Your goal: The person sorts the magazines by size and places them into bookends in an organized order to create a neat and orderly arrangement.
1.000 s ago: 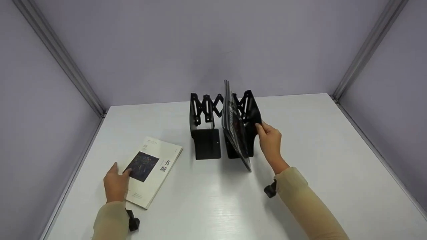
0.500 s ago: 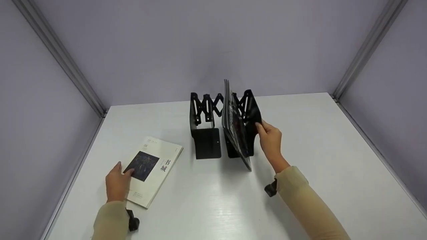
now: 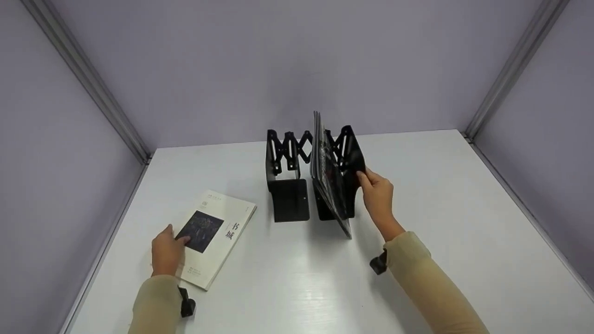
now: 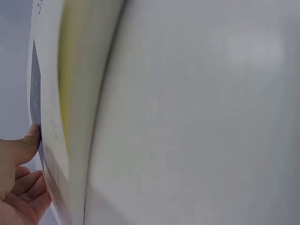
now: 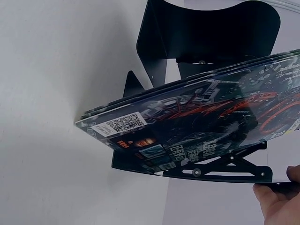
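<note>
In the head view a white book (image 3: 211, 273) with a dark picture on its cover lies flat at the left of the table. My left hand (image 3: 167, 250) is at its left edge, the thumb on the cover and the other fingers bent against the edge, as the left wrist view shows. A black expandable book rack (image 3: 291, 200) stands in the middle. Several thin magazines (image 3: 327, 174) lean to the right inside it, dark and glossy in the right wrist view. My right hand (image 3: 378, 197) pinches the rack's right end plate between thumb and fingers.
The white table (image 3: 297, 278) has pale walls (image 3: 297, 60) behind and at both sides, with grey metal corner posts (image 3: 88, 79). A small black camera (image 3: 378, 263) hangs at the right wrist and another camera (image 3: 187, 306) at the left.
My left hand has shifted slightly right, closer in on the book's left edge. The book, the rack with its magazines and my right hand keep their places, apart from a slight shift of the view.
</note>
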The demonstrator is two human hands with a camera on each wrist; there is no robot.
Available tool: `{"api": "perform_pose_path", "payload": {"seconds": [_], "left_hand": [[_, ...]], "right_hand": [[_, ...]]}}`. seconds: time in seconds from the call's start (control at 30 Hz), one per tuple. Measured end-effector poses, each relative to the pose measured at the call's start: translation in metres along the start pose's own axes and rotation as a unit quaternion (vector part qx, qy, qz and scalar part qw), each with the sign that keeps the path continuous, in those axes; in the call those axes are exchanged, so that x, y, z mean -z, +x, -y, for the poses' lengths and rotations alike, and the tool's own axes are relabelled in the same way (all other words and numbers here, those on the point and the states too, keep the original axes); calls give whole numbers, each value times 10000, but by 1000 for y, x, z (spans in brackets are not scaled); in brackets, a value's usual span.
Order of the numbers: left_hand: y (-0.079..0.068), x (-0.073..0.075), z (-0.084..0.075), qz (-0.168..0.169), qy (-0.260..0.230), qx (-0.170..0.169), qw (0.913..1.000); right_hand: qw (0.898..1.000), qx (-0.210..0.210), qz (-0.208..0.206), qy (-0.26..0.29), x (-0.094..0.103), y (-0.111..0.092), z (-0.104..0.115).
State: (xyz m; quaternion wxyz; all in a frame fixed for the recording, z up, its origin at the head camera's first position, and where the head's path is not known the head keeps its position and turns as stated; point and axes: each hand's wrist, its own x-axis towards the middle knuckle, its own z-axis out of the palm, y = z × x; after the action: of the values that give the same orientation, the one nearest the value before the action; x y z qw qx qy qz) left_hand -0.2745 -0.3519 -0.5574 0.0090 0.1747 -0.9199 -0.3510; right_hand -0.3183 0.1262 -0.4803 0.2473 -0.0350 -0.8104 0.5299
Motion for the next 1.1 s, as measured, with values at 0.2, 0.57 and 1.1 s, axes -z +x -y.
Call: {"api": "perform_pose_path", "payload": {"seconds": [0.2, 0.57, 1.1], "left_hand": [[-2, -1, -5, -15, 208, -29, 9998], [-2, 11, -10, 221, 868, -224, 9957], [-15, 36, -33, 1016, 707, 300, 9919]], "right_hand": [[10000, 10, -56, 27, 1, 0, 0], [9998, 32, -1, 196, -2, -2, -2], [9996, 164, -61, 200, -1, -2, -4]]}}
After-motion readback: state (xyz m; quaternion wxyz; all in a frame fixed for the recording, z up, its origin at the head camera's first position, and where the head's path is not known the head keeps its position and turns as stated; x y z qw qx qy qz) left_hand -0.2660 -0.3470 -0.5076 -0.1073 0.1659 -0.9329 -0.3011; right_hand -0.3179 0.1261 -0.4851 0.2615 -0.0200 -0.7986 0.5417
